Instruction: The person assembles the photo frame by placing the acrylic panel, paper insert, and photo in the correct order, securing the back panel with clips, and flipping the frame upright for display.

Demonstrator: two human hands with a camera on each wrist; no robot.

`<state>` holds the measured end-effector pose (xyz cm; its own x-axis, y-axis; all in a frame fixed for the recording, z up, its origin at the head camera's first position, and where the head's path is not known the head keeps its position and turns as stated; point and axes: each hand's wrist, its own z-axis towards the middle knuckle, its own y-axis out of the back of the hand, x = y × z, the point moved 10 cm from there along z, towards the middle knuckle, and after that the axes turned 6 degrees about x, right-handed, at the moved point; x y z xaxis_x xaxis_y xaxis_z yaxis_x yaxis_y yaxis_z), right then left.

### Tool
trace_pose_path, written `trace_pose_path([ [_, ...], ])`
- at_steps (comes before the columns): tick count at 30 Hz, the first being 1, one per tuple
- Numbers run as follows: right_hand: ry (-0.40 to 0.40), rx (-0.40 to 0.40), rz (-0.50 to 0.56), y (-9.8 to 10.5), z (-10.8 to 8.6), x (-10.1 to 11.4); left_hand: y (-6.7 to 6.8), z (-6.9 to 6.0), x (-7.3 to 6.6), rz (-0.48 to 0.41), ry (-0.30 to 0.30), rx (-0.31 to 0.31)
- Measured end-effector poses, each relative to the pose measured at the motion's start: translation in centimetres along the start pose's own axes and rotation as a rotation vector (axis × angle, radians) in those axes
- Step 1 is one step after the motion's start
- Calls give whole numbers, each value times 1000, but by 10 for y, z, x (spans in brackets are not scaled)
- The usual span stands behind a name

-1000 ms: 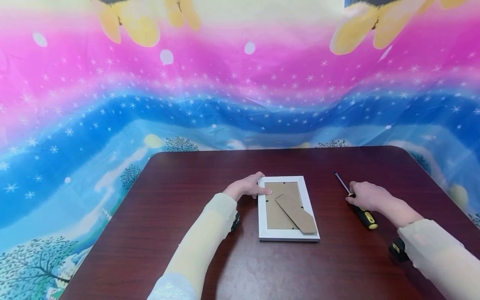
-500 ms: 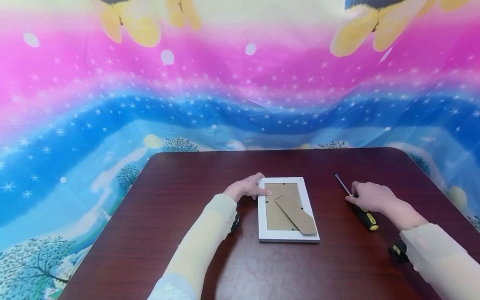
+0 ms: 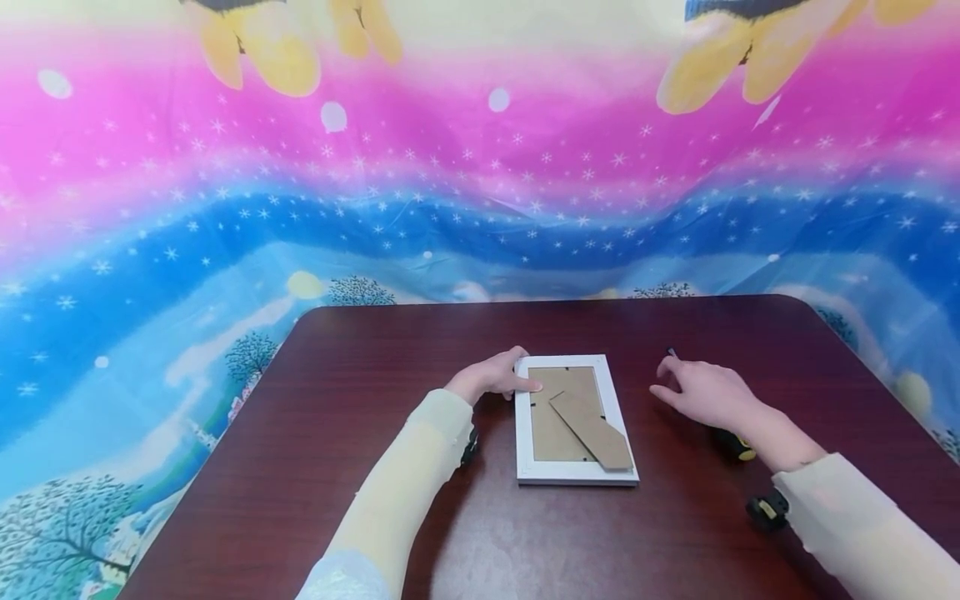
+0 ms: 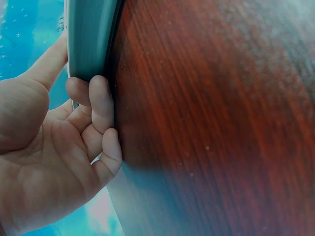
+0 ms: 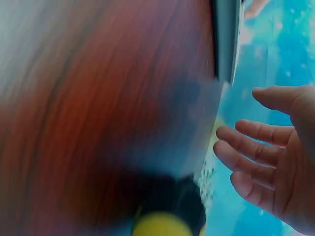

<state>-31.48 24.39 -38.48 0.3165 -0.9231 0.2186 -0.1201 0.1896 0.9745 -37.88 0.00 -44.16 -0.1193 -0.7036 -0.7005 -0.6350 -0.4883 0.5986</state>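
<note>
A white picture frame (image 3: 551, 433) lies face down on the table, its brown backing and angled easel stand (image 3: 600, 437) facing up. At its far left corner, my left hand (image 3: 491, 375) grips the edge, thumb on top. In the left wrist view, the curled fingertips (image 4: 101, 96) touch the frame's side edge (image 4: 91, 39). My right hand (image 3: 708, 393) hovers right of the frame with fingers apart, holding nothing. Beneath it lies a black and yellow screwdriver (image 3: 733, 447), mostly hidden in the head view; its handle (image 5: 170, 211) shows blurred in the right wrist view.
The dark red-brown wooden table (image 3: 375, 375) has rounded far corners. Behind and beside it hangs a pink and blue patterned cloth (image 3: 480, 192) with snowflakes and trees.
My right hand has let go of the screwdriver and moved left toward the frame, its fingers spreading. The screwdriver stays on the table. My left hand keeps its hold on the picture frame.
</note>
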Motion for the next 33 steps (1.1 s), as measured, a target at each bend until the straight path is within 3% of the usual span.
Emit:
trace_pose_path([
  [9,-1,64,99,-23,17,20,0,-2,-4,7,-9,5],
  [20,-135,225,238,-51,27,28,0,-1,-2,6,-11,9],
  [33,-157,185,361,-60,40,37,1,-2,-3,12,-16,13],
])
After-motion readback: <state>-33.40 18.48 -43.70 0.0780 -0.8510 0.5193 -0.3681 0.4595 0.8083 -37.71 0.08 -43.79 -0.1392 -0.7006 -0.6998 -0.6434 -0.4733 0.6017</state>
